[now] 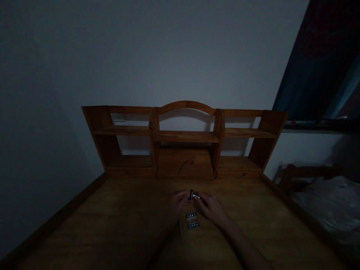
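Note:
My left hand (179,200) and my right hand (210,206) meet over the middle of the wooden desk. Between them is a small razor-like tool (196,196) with a dark upright head and a shiny handle. The right fingers are closed around its handle, which points to the right. My left fingers are closed at the head end; the dim light hides their exact hold. Just below the hands lies a small flat pack (192,220) with two dark rows of shiny marks. Left of it, partly beneath my left forearm, is a thin pale strip (181,230).
A wooden shelf unit (185,136) with several compartments stands along the back of the desk (118,225), against the wall. Raised wooden edges border both desk sides. To the right are a dark window (317,75) and a pale crumpled covering (332,206).

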A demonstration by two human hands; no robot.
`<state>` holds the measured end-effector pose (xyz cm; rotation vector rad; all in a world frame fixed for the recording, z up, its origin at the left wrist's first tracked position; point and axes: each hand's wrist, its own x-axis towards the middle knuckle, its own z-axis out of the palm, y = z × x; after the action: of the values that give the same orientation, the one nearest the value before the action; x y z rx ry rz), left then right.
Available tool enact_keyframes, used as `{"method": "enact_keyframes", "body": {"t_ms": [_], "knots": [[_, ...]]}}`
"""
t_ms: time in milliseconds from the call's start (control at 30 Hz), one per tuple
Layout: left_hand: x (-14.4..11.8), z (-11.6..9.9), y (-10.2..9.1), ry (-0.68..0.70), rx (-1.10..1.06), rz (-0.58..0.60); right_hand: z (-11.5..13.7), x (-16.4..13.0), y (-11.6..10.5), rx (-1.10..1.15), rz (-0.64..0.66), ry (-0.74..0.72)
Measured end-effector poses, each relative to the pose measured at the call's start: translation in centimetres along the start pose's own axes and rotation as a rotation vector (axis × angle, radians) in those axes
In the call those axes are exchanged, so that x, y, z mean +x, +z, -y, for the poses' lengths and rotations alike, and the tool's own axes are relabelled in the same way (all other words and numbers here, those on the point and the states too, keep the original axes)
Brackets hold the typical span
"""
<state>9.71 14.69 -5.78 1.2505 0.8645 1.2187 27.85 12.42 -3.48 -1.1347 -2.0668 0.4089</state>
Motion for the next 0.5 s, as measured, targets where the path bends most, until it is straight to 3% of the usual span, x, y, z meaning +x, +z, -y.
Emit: {"method": "enact_keyframes", "body": {"t_ms": [133,333,500], "knots": [[0.45,0.73,-0.51,0.002,-0.039,0.003,0.09,-0.02,0.23,0.013,-0.010,0.011],[0.66,0.48,-0.91,-0.133,-0.279,0.060,0.24,-0.10,0.49,0.117,-0.036,0.016],[0.67,0.44,-1.00,-0.172,-0.323,0.020,0.35,-0.22,0.78,0.130,-0.036,0.030]]}}
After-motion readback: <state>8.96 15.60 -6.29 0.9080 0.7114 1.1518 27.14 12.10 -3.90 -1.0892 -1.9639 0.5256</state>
